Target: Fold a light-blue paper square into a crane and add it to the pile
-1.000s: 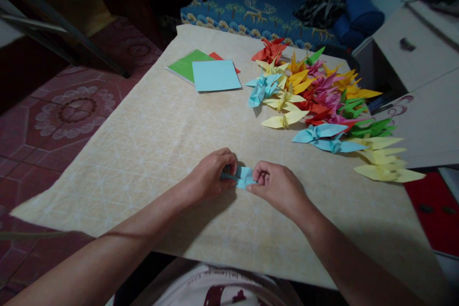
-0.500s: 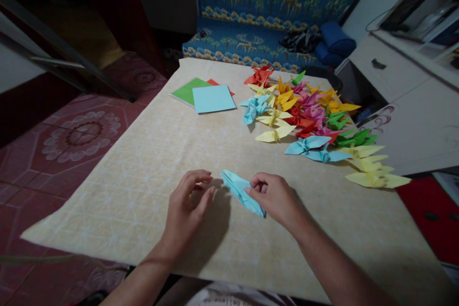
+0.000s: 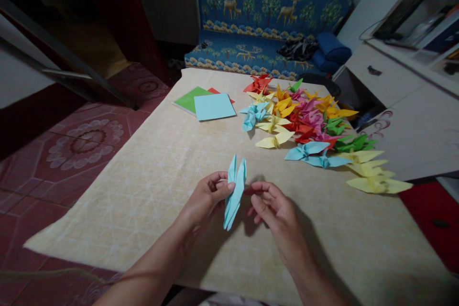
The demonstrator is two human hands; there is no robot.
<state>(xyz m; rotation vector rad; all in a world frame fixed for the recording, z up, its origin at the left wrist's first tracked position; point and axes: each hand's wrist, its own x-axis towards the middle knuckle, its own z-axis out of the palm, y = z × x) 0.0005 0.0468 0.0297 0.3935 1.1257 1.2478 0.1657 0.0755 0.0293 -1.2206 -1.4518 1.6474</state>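
Note:
A folded light-blue paper [image 3: 236, 196], long and narrow with two points at its far end, is held above the cloth-covered table [image 3: 143, 191]. My left hand [image 3: 211, 196] pinches its left side, the thumb lying on top. Just to the right of the paper is my right hand [image 3: 268, 205], its fingers curved and apart, with nothing seen in them. Several folded paper cranes in red, yellow, orange, pink, green and blue [image 3: 311, 149] lie at the table's right side.
Flat square sheets, blue [image 3: 215, 106], green [image 3: 190, 100] and red, overlap near the table's far edge. Behind the table is a blue patterned sofa [image 3: 244, 52]. A white cabinet [image 3: 394, 86] stands at the right, and a metal frame [image 3: 103, 87] at the left.
The folded blue paper has passed from my right hand to my left and now points away from me. My right hand has opened. The view has tilted up slightly.

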